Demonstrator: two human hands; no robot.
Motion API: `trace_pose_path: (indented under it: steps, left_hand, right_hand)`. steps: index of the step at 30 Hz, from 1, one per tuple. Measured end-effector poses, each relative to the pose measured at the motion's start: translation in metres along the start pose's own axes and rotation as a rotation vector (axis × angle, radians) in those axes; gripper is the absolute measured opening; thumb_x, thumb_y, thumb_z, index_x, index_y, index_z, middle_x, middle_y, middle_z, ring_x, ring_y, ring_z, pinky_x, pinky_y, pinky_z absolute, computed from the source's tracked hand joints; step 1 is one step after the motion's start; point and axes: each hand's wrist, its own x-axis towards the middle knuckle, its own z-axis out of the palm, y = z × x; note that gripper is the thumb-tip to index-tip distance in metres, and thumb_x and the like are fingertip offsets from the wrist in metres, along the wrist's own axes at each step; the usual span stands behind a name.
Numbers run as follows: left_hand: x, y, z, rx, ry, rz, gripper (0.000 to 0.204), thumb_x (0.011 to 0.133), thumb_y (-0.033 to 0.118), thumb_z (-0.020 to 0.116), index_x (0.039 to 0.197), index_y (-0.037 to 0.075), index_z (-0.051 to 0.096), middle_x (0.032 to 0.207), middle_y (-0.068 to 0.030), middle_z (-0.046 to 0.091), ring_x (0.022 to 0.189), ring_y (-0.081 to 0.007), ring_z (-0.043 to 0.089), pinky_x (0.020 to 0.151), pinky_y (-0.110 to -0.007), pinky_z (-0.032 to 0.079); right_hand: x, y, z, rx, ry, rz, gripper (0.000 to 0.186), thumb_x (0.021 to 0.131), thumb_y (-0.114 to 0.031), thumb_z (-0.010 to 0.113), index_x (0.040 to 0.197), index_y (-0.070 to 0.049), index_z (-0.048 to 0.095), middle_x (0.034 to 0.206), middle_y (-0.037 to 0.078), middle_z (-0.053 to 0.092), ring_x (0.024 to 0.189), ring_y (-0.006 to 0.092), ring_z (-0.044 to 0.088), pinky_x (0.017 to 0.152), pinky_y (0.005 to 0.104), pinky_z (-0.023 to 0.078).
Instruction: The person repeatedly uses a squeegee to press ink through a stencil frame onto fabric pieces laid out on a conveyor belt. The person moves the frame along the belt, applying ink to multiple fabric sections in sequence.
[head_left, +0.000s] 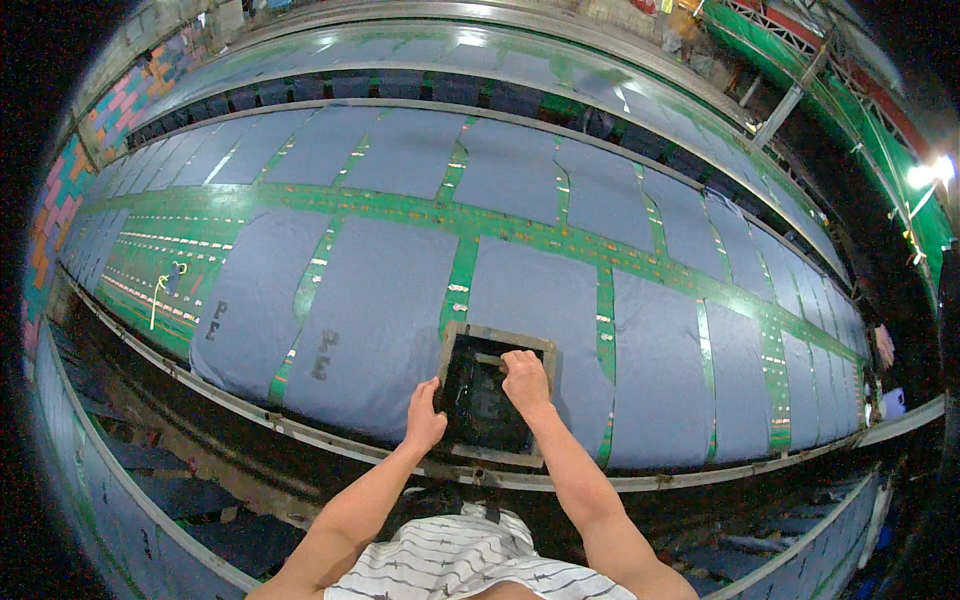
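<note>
A small screen-printing frame [500, 336], with black ink over its mesh, lies on a blue-grey fabric panel [535, 285] at the near edge of a long table. My left hand [427, 418] is closed on the frame's left side. Inside the frame, near its far end, my right hand [526, 382] grips a squeegee [488, 360]; its lower part is hard to make out against the dark ink. To the left, two panels carry dark printed marks [325, 355] near their lower edges.
Rows of blue-grey panels cover the green table [400, 205], whose metal rail [330, 437] runs along my side. A small object with a yellow cord [158, 290] lies at the left. Another long table [470, 55] stands beyond, and a bright lamp [930, 172] shines at the right.
</note>
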Motion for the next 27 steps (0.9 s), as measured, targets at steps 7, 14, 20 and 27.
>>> trace_pose_path:
  steps: [7, 14, 20, 27]
  left_hand:
    - [-0.001, 0.001, -0.001, -0.003, 0.003, -0.029, 0.068, 0.072, -0.008, 0.06, 0.139, -0.001, 0.048, 0.138, -0.017, 0.051, 0.133, -0.038, 0.045, 0.114, -0.042, 0.037]
    - [0.0, -0.002, 0.004, 0.006, 0.014, -0.007, 0.069, 0.072, -0.008, 0.06, 0.139, -0.002, 0.047, 0.138, -0.0178, 0.05, 0.133, -0.039, 0.044, 0.114, -0.043, 0.036]
    - [0.0, -0.003, 0.008, 0.0, 0.033, 0.029, 0.07, 0.071, -0.008, 0.06, 0.139, -0.001, 0.048, 0.137, -0.0184, 0.051, 0.131, -0.0393, 0.045, 0.112, -0.044, 0.037]
    - [-0.001, -0.004, 0.003, -0.012, 0.009, 0.002, 0.069, 0.072, -0.008, 0.06, 0.139, 0.0, 0.048, 0.137, -0.0167, 0.05, 0.131, -0.0382, 0.045, 0.112, -0.044, 0.036]
  right_hand:
    - [0.014, 0.003, -0.012, -0.026, -0.009, 0.022, 0.027, 0.071, -0.002, 0.065, 0.098, -0.003, 0.067, 0.1, 0.013, 0.068, 0.1, 0.0331, 0.061, 0.091, 0.0432, 0.05]
    - [0.013, 0.018, 0.001, -0.063, -0.086, 0.093, 0.025, 0.071, -0.002, 0.065, 0.096, -0.004, 0.067, 0.1, 0.014, 0.067, 0.099, 0.0338, 0.061, 0.089, 0.0437, 0.051]
    - [-0.007, 0.006, -0.001, -0.021, -0.099, 0.084, 0.017, 0.073, -0.003, 0.065, 0.09, -0.004, 0.064, 0.095, 0.014, 0.065, 0.096, 0.0344, 0.06, 0.086, 0.0458, 0.051]
    - [-0.072, -0.046, -0.021, -0.03, -0.176, 0.089, 0.028, 0.072, 0.004, 0.063, 0.1, 0.0, 0.066, 0.103, 0.016, 0.066, 0.097, 0.0345, 0.059, 0.085, 0.0442, 0.05]
